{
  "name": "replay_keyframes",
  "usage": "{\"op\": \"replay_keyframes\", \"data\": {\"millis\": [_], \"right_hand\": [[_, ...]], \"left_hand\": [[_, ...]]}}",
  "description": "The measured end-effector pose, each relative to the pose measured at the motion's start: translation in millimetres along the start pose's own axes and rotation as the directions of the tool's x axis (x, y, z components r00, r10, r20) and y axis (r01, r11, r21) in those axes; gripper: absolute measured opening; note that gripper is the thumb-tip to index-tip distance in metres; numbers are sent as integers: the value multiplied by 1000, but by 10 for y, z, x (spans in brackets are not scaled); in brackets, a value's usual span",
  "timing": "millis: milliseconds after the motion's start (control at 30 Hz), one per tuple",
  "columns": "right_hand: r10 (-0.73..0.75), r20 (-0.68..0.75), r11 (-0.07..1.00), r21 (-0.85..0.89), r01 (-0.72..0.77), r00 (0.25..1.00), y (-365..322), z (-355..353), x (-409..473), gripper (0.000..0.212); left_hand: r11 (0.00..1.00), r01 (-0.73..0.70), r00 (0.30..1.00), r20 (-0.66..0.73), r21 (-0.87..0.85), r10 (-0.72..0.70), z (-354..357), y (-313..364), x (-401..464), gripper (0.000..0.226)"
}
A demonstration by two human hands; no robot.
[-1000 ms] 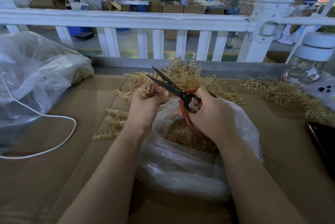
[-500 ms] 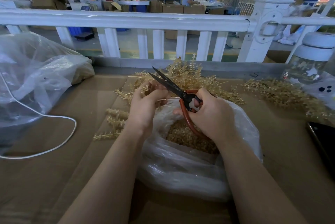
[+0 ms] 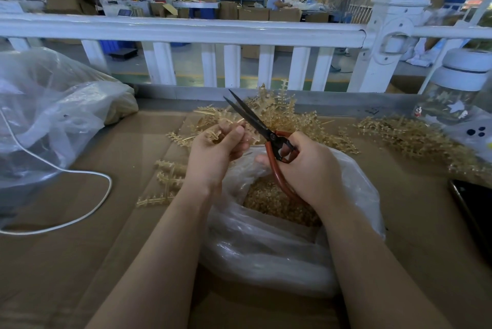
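Head view: pinching an amber sprue strip (image 3: 213,135) in the left hand (image 3: 215,154) above the clear bag (image 3: 266,254), gripping red-handled scissors (image 3: 262,128) in the right hand (image 3: 306,168), blades parted just beside the strip. Seemingly midway: snipped pieces (image 3: 269,200) already filling the bag's bottom, with heaps of uncut strips (image 3: 287,115) waiting behind on the counter (image 3: 66,262).

Matt dark metal scissors (image 3: 255,122), glossy translucent plastic bag (image 3: 266,248), matt brown cardboard (image 3: 133,142).
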State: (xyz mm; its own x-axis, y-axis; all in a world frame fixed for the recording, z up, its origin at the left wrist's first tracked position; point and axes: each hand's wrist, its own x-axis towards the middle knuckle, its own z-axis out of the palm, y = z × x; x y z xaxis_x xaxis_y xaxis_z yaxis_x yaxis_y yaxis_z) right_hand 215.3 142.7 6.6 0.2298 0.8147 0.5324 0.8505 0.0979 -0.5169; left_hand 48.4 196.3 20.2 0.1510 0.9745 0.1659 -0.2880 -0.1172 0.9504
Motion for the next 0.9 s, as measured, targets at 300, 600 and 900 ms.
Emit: {"op": "replay_keyframes", "data": {"millis": [300,600,900], "right_hand": [[213,193,810,513,-284,958,-44,43,90,10],[231,234,763,559,-325,944,-90,4,104,7],[194,170,828,500,-254,966,-36,27,76,27]], "left_hand": [[997,4,997,73,72,-9,55,-18,-38,30],[997,71,992,107,4,-71,68,-13,-46,6],[996,45,999,-9,-75,-45,74,-17,-26,6]]}}
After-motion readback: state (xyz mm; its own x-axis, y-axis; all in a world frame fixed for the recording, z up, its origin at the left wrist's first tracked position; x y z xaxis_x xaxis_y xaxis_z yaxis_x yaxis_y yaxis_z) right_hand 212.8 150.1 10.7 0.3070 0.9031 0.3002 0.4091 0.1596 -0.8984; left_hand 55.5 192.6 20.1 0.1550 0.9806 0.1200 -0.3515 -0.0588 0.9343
